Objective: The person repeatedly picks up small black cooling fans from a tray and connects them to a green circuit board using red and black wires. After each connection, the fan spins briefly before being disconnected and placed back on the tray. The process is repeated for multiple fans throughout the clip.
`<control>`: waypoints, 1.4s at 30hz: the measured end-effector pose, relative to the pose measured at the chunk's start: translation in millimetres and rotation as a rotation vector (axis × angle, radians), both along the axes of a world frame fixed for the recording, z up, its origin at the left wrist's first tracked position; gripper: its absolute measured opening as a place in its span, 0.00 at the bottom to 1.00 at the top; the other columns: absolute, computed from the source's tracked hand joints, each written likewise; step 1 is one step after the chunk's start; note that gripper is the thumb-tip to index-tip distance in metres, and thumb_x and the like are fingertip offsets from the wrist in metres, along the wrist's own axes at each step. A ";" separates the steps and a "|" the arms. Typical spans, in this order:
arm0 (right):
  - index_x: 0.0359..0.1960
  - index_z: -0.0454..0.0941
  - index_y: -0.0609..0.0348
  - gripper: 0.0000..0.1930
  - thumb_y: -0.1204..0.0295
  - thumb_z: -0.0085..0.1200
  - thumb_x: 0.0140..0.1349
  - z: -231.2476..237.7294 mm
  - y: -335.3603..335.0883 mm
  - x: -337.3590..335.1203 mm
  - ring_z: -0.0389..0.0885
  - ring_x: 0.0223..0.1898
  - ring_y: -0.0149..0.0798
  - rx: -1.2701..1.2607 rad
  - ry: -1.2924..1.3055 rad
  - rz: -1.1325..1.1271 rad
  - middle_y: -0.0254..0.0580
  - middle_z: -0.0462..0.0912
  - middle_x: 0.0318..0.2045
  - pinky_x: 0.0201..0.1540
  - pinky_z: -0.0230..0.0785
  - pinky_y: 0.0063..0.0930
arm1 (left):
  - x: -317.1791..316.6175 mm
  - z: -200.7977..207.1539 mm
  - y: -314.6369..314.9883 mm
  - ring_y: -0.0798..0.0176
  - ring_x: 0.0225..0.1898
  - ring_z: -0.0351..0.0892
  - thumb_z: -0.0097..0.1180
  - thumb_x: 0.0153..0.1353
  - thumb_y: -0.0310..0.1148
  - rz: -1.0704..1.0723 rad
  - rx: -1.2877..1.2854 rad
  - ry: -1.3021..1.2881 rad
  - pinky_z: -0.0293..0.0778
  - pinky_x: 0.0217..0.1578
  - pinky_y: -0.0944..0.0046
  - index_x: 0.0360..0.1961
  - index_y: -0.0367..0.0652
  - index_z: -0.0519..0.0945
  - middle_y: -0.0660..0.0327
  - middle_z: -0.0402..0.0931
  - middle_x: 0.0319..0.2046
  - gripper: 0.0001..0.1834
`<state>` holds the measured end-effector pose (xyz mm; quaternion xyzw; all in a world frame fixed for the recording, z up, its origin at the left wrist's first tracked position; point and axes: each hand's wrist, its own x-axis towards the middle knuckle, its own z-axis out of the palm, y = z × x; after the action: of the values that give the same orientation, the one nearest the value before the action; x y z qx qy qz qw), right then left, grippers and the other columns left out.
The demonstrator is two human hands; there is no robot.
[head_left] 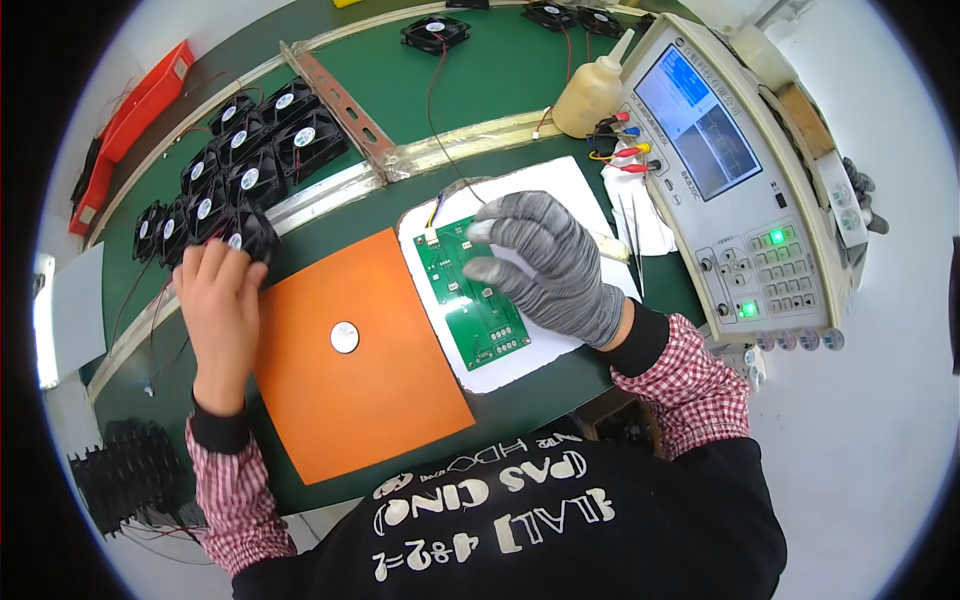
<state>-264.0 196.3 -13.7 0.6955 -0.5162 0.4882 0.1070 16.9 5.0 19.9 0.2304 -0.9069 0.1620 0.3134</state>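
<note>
My left hand is bare and grips a small black cooling fan at the near end of a row of several such fans. My right hand wears a grey knit glove and hovers over a green circuit board with its fingers spread, holding nothing. The board lies on a white pad. A thin wire plugs into the board's far end. An orange mat with a round white sticker lies between my hands.
A beige test instrument with a screen and lit green buttons stands at the right, with coloured clip leads and a squeeze bottle beside it. Tweezers lie on the white pad. More fans sit far back. A red tray is at left.
</note>
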 end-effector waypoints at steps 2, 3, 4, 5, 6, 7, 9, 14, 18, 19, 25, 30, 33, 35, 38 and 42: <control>0.55 0.75 0.53 0.24 0.68 0.63 0.54 12.4 4.1 8.5 0.78 0.50 0.49 -0.011 0.184 0.072 0.46 0.77 0.50 0.54 0.73 0.41 | -6.8 19.4 42.7 0.56 0.34 0.70 0.60 0.52 0.27 -0.205 -0.020 0.028 0.64 0.37 0.57 0.22 0.45 0.72 0.61 0.70 0.27 0.08; 0.57 0.74 0.52 0.25 0.69 0.62 0.55 21.5 3.3 17.2 0.78 0.51 0.49 -0.025 0.276 0.130 0.46 0.76 0.51 0.56 0.72 0.41 | -7.5 17.7 59.5 0.58 0.33 0.70 0.58 0.52 0.30 -0.366 -0.130 0.007 0.66 0.37 0.58 0.22 0.48 0.72 0.62 0.70 0.27 0.07; 0.60 0.73 0.52 0.27 0.69 0.61 0.56 25.4 1.7 26.3 0.77 0.52 0.49 -0.042 0.363 0.194 0.47 0.75 0.53 0.57 0.71 0.42 | -7.5 14.6 76.1 0.60 0.32 0.71 0.57 0.53 0.33 -0.520 -0.241 -0.017 0.67 0.36 0.59 0.22 0.51 0.72 0.64 0.71 0.28 0.07; 0.61 0.72 0.51 0.27 0.70 0.59 0.57 24.4 2.3 36.3 0.76 0.54 0.49 -0.067 0.306 0.258 0.46 0.75 0.54 0.59 0.70 0.42 | -9.7 11.2 87.3 0.62 0.31 0.71 0.55 0.53 0.35 -0.686 -0.357 -0.039 0.69 0.36 0.60 0.22 0.54 0.72 0.65 0.72 0.28 0.06; 0.63 0.70 0.50 0.28 0.70 0.57 0.58 23.5 5.5 45.2 0.76 0.55 0.48 -0.092 0.249 0.322 0.46 0.74 0.55 0.60 0.68 0.42 | -10.2 7.2 92.8 0.64 0.29 0.72 0.54 0.54 0.38 -0.853 -0.473 -0.062 0.70 0.35 0.62 0.21 0.57 0.72 0.67 0.73 0.28 0.06; 0.63 0.70 0.50 0.28 0.72 0.56 0.57 30.2 15.2 46.8 0.76 0.52 0.48 0.017 0.331 0.272 0.45 0.76 0.51 0.57 0.71 0.41 | -1.3 -2.0 90.3 0.64 0.30 0.72 0.54 0.54 0.38 -0.795 -0.488 -0.063 0.71 0.36 0.62 0.21 0.57 0.72 0.67 0.73 0.27 0.07; 0.59 0.73 0.51 0.26 0.72 0.56 0.55 19.8 15.4 34.0 0.77 0.49 0.47 0.037 0.346 0.152 0.44 0.76 0.46 0.52 0.72 0.40 | 20.3 -9.8 73.7 0.62 0.32 0.73 0.55 0.54 0.37 -0.627 -0.508 -0.046 0.71 0.38 0.61 0.22 0.54 0.73 0.66 0.73 0.27 0.06; 0.39 0.84 0.53 0.11 0.71 0.57 0.53 21.7 5.3 -2.4 0.75 0.42 0.45 0.289 0.380 -0.298 0.40 0.76 0.40 0.44 0.71 0.37 | 56.3 11.1 12.0 0.45 0.43 0.71 0.60 0.57 0.25 0.093 -0.378 0.206 0.63 0.47 0.49 0.34 0.35 0.74 0.52 0.73 0.37 0.08; 0.36 0.85 0.56 0.08 0.71 0.62 0.54 11.9 3.9 -7.7 0.79 0.37 0.43 0.405 0.063 -0.147 0.40 0.78 0.31 0.41 0.72 0.36 | 54.5 -4.1 39.1 0.45 0.40 0.70 0.59 0.57 0.24 0.016 -0.250 0.223 0.63 0.45 0.49 0.34 0.35 0.73 0.50 0.72 0.37 0.07; 0.35 0.84 0.58 0.08 0.71 0.63 0.55 5.2 1.0 -6.0 0.80 0.32 0.42 0.395 -0.176 0.013 0.42 0.78 0.27 0.38 0.72 0.34 | 42.8 -5.5 55.2 0.45 0.39 0.70 0.61 0.51 0.24 -0.147 -0.170 0.191 0.63 0.41 0.49 0.34 0.35 0.73 0.50 0.71 0.36 0.11; 0.31 0.84 0.58 0.10 0.67 0.66 0.52 -2.9 0.7 0.0 0.78 0.35 0.44 0.428 -0.144 0.038 0.43 0.79 0.30 0.42 0.71 0.36 | 1.3 -19.2 98.9 0.49 0.46 0.69 0.69 0.35 0.33 -0.463 0.212 -0.045 0.66 0.48 0.47 0.29 0.40 0.75 0.55 0.71 0.39 0.19; 0.29 0.83 0.58 0.13 0.62 0.67 0.49 -4.2 -0.2 -3.5 0.75 0.40 0.47 0.385 0.031 -0.087 0.43 0.78 0.33 0.45 0.69 0.40 | -19.3 -6.9 94.3 0.44 0.52 0.65 0.76 0.33 0.41 -0.292 0.488 -0.038 0.61 0.53 0.46 0.54 0.38 0.70 0.50 0.67 0.50 0.45; 0.26 0.81 0.59 0.13 0.62 0.68 0.48 -6.0 -1.9 -1.7 0.74 0.39 0.48 0.414 -0.011 -0.097 0.43 0.77 0.32 0.44 0.69 0.41 | -16.4 -18.5 86.9 0.43 0.53 0.64 0.77 0.33 0.43 -0.276 0.528 -0.122 0.61 0.53 0.47 0.61 0.36 0.65 0.49 0.66 0.51 0.52; 0.25 0.80 0.60 0.14 0.63 0.69 0.47 -9.4 -5.3 -1.1 0.74 0.38 0.47 0.421 -0.058 -0.068 0.43 0.76 0.32 0.43 0.69 0.42 | -14.2 -16.7 84.7 0.45 0.51 0.65 0.76 0.34 0.43 -0.301 0.535 -0.111 0.62 0.52 0.48 0.59 0.34 0.67 0.49 0.68 0.50 0.50; 0.24 0.79 0.60 0.13 0.66 0.69 0.47 -12.2 -2.5 -2.0 0.74 0.39 0.47 0.530 -0.268 -0.039 0.43 0.76 0.32 0.43 0.69 0.41 | -12.1 -16.1 83.7 0.44 0.53 0.66 0.77 0.34 0.43 -0.372 0.469 -0.053 0.63 0.53 0.48 0.60 0.36 0.67 0.49 0.69 0.51 0.51; 0.25 0.79 0.62 0.14 0.66 0.70 0.47 -14.0 -3.4 -2.3 0.74 0.38 0.48 0.402 -0.064 -0.070 0.43 0.76 0.32 0.43 0.69 0.41 | 5.4 6.5 95.1 0.51 0.45 0.73 0.75 0.38 0.53 -0.415 -0.025 0.014 0.66 0.48 0.52 0.58 0.33 0.70 0.52 0.75 0.46 0.49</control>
<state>-266.3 192.9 -27.7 0.6686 -0.6303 0.3932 -0.0337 22.3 100.2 26.4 0.0356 -0.9306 0.1037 0.3493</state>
